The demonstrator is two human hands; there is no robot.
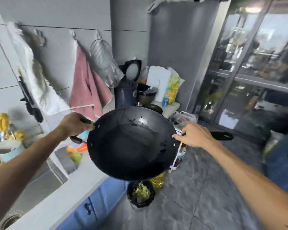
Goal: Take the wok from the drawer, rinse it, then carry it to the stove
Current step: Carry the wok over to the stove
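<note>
A black round wok hangs in the air in the middle of the head view, its wet inside facing up with a bright glint near the far rim. My left hand is shut on the small loop handle at the wok's left side. My right hand grips the long black handle where it meets the rim, and the handle's end sticks out to the right. The wok is over the counter's edge and the floor, to the right of the sink.
Pink towel, white cloth and a wire strainer hang on the grey tiled wall. Dark pots and a white board stand at the counter's far end. Below are blue cabinet doors, a black bin, an oil bottle; glass doors at right.
</note>
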